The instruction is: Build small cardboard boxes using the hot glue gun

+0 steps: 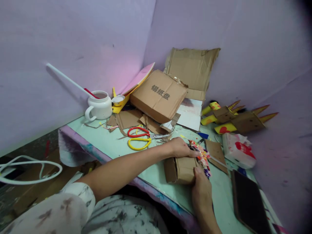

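A small brown cardboard box (pixel 183 170) stands at the table's front edge, between my two hands. My left hand (pixel 181 148) reaches across its top, fingers bent over the far edge and touching a patterned piece (pixel 202 154) in red, yellow, white and purple. My right hand (pixel 201 183) grips the right end of the box with the thumb on its near face; the other fingers are hidden behind it. The patterned piece lies against that right end, and whether it is cloth or paper I cannot tell. Scissors (pixel 139 139) with red and yellow handles lie left of my left hand.
Behind stand a larger cardboard box (pixel 158 94), cardboard scraps (pixel 129 118) and a white mug (pixel 99 107) with a long white stick. To the right are a tissue pack (pixel 237 149), a dark flat tablet-like object (pixel 248 200) and cardboard figures with yellow spikes (pixel 247 122).
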The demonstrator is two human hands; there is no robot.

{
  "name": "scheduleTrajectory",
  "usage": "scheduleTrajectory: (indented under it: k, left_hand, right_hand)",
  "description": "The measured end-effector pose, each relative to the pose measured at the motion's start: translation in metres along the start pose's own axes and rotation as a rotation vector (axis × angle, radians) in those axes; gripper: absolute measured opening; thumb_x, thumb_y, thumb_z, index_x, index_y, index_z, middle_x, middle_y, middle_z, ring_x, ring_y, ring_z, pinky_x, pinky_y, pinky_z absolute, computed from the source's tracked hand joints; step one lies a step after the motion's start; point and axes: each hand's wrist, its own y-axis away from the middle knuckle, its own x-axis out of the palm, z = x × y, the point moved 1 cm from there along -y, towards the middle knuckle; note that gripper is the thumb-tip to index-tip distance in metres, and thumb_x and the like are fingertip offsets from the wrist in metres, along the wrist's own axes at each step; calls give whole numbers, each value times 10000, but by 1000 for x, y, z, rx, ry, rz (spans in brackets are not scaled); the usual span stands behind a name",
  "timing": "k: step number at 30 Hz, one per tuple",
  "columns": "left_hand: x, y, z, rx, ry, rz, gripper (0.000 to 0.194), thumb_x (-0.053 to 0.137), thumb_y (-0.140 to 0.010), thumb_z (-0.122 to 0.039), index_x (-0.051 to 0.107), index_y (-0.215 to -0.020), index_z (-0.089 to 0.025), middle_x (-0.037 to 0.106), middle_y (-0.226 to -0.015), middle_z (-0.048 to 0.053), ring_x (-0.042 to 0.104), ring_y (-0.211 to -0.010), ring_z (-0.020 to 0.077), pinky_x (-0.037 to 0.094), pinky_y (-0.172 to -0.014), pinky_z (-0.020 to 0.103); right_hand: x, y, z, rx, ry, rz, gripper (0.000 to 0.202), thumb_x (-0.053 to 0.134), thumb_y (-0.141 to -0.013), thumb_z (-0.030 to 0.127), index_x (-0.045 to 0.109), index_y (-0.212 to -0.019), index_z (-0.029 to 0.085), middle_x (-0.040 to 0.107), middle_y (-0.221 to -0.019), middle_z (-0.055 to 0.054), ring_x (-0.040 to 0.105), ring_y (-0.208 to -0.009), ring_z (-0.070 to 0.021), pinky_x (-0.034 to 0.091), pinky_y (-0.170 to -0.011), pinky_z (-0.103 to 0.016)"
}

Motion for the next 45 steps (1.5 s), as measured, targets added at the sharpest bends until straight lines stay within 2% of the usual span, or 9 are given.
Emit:
scheduleTrajectory:
  k: [6,13,19,24,28,33,37,41,45]
  left_hand:
    - [-3,4,-3,32,-20,-11,450,738,-618,-409,434,-366,-191,369,-389,-59,366,-474,114,257,-486,258]
    - [-1,-1,4,73,-48,4,477,707,-607,-541,444,-422,-188,343,-407,-76,308,-456,94,207,-452,257]
    - [1,-1,3,102,-55,30,479,645,-613,-586,422,-459,-191,331,-439,-77,287,-453,84,177,-435,245]
    - [1,-2,0,153,-81,60,482,607,-621,-610,435,-472,-185,317,-452,-77,262,-459,80,182,-441,237]
    - [2,-2,-4,157,-100,64,501,578,-626,-634,396,-472,-193,295,-461,-77,247,-469,80,178,-442,236]
    - [3,0,-6,141,-118,44,530,584,-597,-673,409,-477,-187,285,-468,-77,252,-477,80,186,-448,233]
    - [3,0,-4,135,-116,5,540,574,-605,-686,421,-491,-181,298,-484,-71,266,-487,81,194,-454,228]
    - [-1,4,1,131,-96,-39,557,551,-625,-706,369,-499,-195,293,-496,-70,259,-485,80,195,-451,226]
    - [-10,13,7,138,-65,-34,543,521,-664,-703,382,-529,-195,340,-513,-59,306,-495,94,238,-460,223]
  right_hand:
    - [1,0,1,-53,-29,-29,526,314,-883,446,675,-1095,128,699,-1083,-126,565,-1113,-297,400,-956,-449]
    - [1,1,10,17,-137,-9,568,314,-889,492,633,-1186,128,654,-1209,-132,548,-1163,-289,392,-997,-444]
    - [-2,1,21,74,-275,120,616,331,-898,547,544,-1288,120,591,-1300,-135,503,-1244,-263,374,-1046,-400]
    - [-3,2,24,14,-376,164,794,603,-706,637,488,-1307,131,618,-1214,-137,563,-1147,-304,438,-985,-403]
    - [-4,14,27,3,-265,-26,752,741,-630,532,509,-1232,145,570,-1219,-154,530,-1159,-323,410,-1006,-444]
    - [10,34,47,221,-177,-127,1174,884,-400,423,301,-1375,124,461,-1332,-235,425,-1248,-432,384,-999,-553]
    - [21,36,62,307,-164,-192,1065,817,-517,335,238,-1384,119,458,-1323,-252,453,-1232,-429,422,-967,-551]
    - [13,28,59,201,-171,-127,810,708,-587,226,342,-1308,177,552,-1247,-168,564,-1138,-351,511,-887,-440]
    - [0,23,46,31,-275,26,843,696,-538,132,353,-1305,208,566,-1245,-101,579,-1130,-281,504,-918,-355]
